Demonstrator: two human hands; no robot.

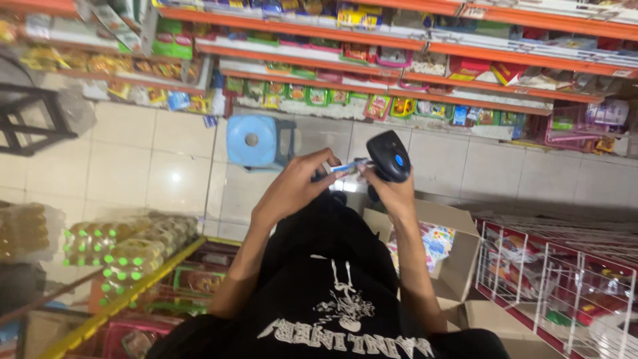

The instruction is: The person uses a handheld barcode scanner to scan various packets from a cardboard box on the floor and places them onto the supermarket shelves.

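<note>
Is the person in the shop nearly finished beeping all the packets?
Hard to say what is already scanned. In hand now: the left hand holds a small packet up to the black scanner gripped in the right hand. Still left, it seems: the open cardboard box below holds more colourful packets.

The black handheld scanner (389, 156) with a blue button stands tilted, its head pointing toward 10 o'clock. At its 9 o'clock, touching its nose, lies a small blue-and-white packet (347, 167), held nearly horizontal above the floor.
</note>
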